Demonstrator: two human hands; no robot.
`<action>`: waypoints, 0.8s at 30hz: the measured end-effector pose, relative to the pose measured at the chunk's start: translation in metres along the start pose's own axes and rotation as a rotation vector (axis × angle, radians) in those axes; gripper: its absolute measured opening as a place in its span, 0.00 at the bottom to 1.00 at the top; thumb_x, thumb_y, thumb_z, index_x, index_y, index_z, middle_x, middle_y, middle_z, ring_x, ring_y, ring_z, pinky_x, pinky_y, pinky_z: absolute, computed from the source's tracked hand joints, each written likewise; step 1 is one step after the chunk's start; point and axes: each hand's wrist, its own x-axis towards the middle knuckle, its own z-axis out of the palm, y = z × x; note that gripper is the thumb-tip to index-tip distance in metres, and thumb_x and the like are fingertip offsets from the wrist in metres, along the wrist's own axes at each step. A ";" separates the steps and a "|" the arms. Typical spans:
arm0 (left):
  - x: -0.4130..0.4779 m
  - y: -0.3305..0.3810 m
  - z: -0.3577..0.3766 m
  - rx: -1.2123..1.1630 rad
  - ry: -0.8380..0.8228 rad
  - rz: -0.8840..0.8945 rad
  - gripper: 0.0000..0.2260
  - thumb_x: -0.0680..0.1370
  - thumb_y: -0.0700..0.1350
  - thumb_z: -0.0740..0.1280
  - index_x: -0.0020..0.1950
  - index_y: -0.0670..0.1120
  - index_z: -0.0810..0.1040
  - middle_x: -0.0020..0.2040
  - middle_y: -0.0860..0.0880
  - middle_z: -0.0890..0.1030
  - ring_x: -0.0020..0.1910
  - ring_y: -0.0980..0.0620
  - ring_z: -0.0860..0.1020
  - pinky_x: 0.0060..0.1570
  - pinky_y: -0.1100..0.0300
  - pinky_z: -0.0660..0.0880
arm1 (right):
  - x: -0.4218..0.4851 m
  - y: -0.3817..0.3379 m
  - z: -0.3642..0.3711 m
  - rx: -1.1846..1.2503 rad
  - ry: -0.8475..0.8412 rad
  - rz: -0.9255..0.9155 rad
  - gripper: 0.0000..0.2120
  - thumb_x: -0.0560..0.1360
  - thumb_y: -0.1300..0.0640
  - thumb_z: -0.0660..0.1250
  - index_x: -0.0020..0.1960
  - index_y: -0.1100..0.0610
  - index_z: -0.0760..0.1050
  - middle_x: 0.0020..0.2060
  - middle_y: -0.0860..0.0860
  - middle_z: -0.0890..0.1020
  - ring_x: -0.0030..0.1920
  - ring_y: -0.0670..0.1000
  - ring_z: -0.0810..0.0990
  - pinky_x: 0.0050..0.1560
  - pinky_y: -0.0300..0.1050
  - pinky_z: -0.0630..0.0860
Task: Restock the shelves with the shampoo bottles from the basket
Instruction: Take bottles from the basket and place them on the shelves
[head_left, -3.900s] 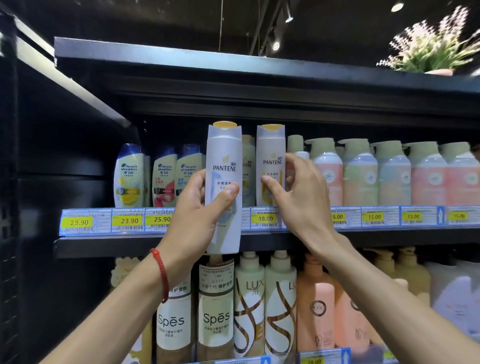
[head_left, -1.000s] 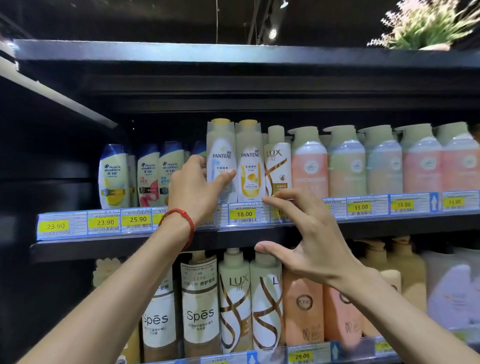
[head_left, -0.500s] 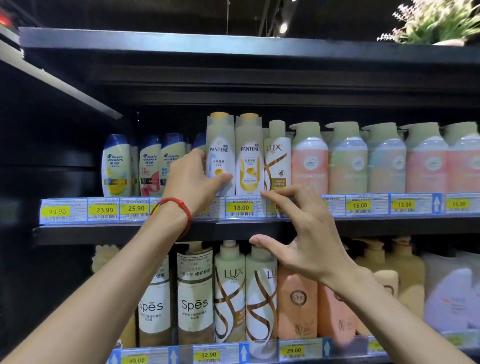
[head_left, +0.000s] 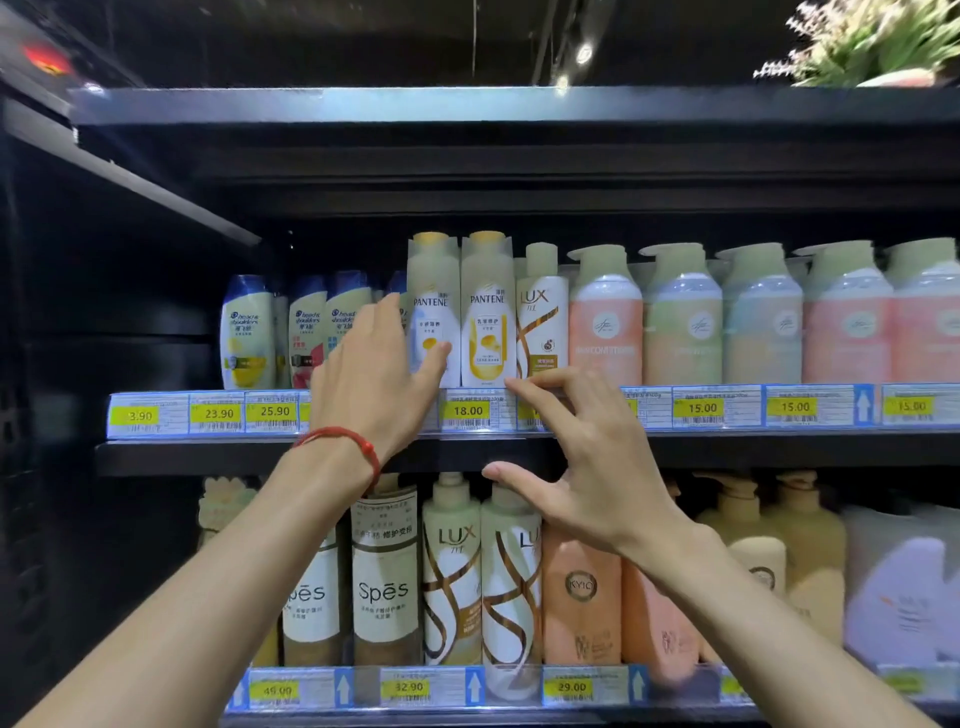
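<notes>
Pantene pair on shelf | left: Head & Shoulders | right: Lux, then pumps | below: Spes

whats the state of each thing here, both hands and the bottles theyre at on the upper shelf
left hand, grips left Pantene bottle, thumb on its front
left Pantene bottle, upright on upper shelf, held
right Pantene bottle, upright, beside it
Lux bottle, upright
right hand, open, fingers spread, holding nothing
</notes>
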 end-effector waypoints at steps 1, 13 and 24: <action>-0.009 0.001 -0.004 0.018 0.056 0.066 0.26 0.81 0.58 0.63 0.76 0.47 0.66 0.69 0.46 0.74 0.63 0.43 0.77 0.50 0.51 0.72 | 0.000 -0.001 -0.002 -0.013 -0.015 -0.003 0.35 0.74 0.35 0.72 0.73 0.55 0.76 0.61 0.52 0.77 0.62 0.55 0.76 0.65 0.51 0.73; -0.134 -0.004 -0.022 0.289 -0.173 0.363 0.25 0.79 0.53 0.61 0.74 0.44 0.72 0.71 0.44 0.75 0.67 0.41 0.74 0.61 0.46 0.74 | -0.072 -0.059 -0.049 -0.097 0.012 0.161 0.26 0.75 0.50 0.70 0.71 0.57 0.76 0.68 0.55 0.77 0.69 0.59 0.73 0.77 0.59 0.65; -0.303 -0.012 -0.029 0.108 -0.436 0.499 0.26 0.79 0.56 0.62 0.73 0.45 0.74 0.71 0.43 0.75 0.69 0.39 0.73 0.62 0.44 0.72 | -0.235 -0.145 -0.119 -0.251 -0.266 0.299 0.23 0.77 0.50 0.69 0.68 0.59 0.78 0.65 0.56 0.79 0.66 0.60 0.75 0.72 0.57 0.70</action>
